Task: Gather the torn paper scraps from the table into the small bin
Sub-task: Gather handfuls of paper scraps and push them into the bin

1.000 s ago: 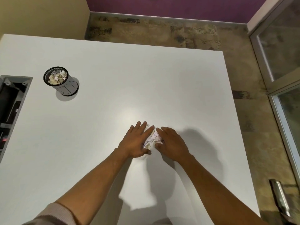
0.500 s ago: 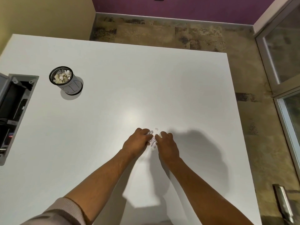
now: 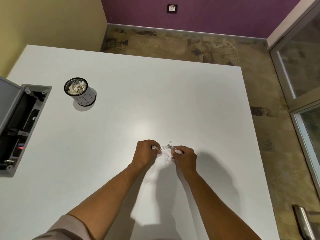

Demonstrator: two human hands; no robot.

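- White paper scraps lie loose on the tabletop between the two hands, a few small torn pieces close together.
- Left hand is curled, its fingers closed on a small pinch of scraps.
- Right hand is curled the same way, its fingers closed on more scraps, just beside the loose ones.
- Both forearms reach in from the near edge and throw soft shadows on the tabletop; a pale sleeve shows at the left arm.
- Tabletop is plain matt white with a faint glare spot just beyond the hands.
- Small bin, a black-rimmed round cup with a pale wall and handwriting on it, stands upright far to the left, well apart from the hands, and holds crumpled scraps.
- Grey cable box is set into the tabletop at the left edge, its lid up and dark inside.
- Beyond lie a mottled brown stone floor, a yellow wall, a purple wall with a socket, and a glass door on the right.
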